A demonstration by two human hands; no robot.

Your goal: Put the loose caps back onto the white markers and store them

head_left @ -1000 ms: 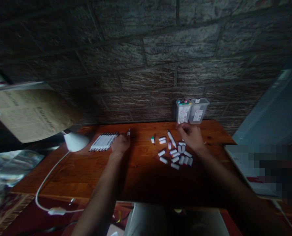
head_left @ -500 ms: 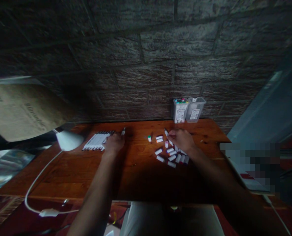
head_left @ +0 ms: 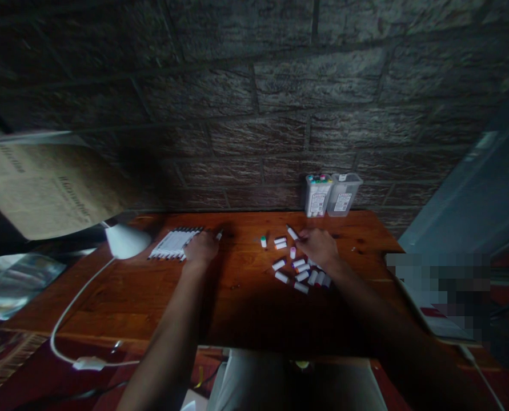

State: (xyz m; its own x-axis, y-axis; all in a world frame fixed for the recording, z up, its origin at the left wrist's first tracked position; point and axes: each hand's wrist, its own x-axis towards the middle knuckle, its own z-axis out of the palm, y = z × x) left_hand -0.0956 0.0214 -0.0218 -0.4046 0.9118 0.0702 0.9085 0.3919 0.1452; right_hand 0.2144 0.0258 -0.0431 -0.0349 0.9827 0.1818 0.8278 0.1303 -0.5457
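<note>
My left hand (head_left: 201,250) is closed round a marker (head_left: 219,234) whose dark tip points up and right, just right of a neat row of white markers (head_left: 172,244) laid side by side on the wooden table (head_left: 245,285). My right hand (head_left: 318,246) is closed on another white marker (head_left: 292,233) that sticks out to the upper left, above a pile of several loose white caps (head_left: 303,274). A few more caps (head_left: 280,243) lie apart to the left of that hand.
Two clear plastic tubs (head_left: 331,194) stand at the back against the brick wall; the left one holds markers. A white desk lamp (head_left: 125,240) with a trailing cable (head_left: 72,319) sits at the left. Papers lie at the table's right edge.
My right hand has come down from beside the tubs to the cap pile and closed on a marker. The marker in my left hand has tilted lower. The view shifted slightly.
</note>
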